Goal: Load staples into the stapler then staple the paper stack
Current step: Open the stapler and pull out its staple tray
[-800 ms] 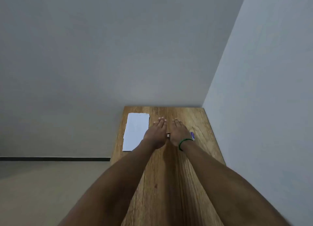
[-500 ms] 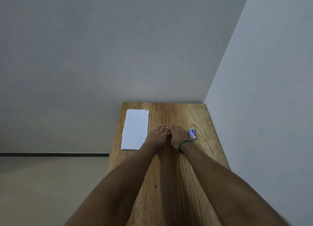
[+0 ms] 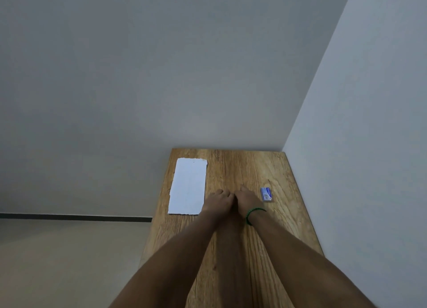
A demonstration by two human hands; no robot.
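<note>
My left hand and my right hand meet knuckle to knuckle at the middle of the wooden table. Their fingers are curled inward around a small object between them. That object showed as a small grey metal piece in the earlier frames and looks like the stapler; the fingers hide it now. A white paper stack lies flat just left of my left hand. A small blue and white staple box lies a little to the right of my right hand, untouched.
The table is narrow and stands in a corner, with a grey wall behind it and a white wall along its right edge. Its left edge drops to the floor. A green bracelet circles my right wrist.
My fingers lay flat and spread beside the small grey object; now both hands have curled in and closed together over it, hiding it. The view has also tilted slightly.
</note>
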